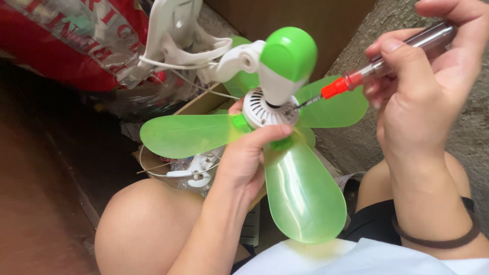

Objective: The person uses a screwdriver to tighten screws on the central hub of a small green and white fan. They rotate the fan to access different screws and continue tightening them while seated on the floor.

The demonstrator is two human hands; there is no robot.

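So there's this small green-and-white fan (277, 102), blades splayed out and the longest one hanging down past the left hand (244, 158), which is clamped around the hub from underneath, thumb lying across the white vented housing (265, 109). The right hand (423, 97) is pinched shut on a clear-handled screwdriver (387, 58) with an orange collar. Its shaft runs diagonally down-left from that grip, tip touching the housing just above the left thumb.

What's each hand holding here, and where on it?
Left hand grips the small green fan at its white hub, thumb across the front. Right hand holds a screwdriver by its clear handle, tip at the hub.
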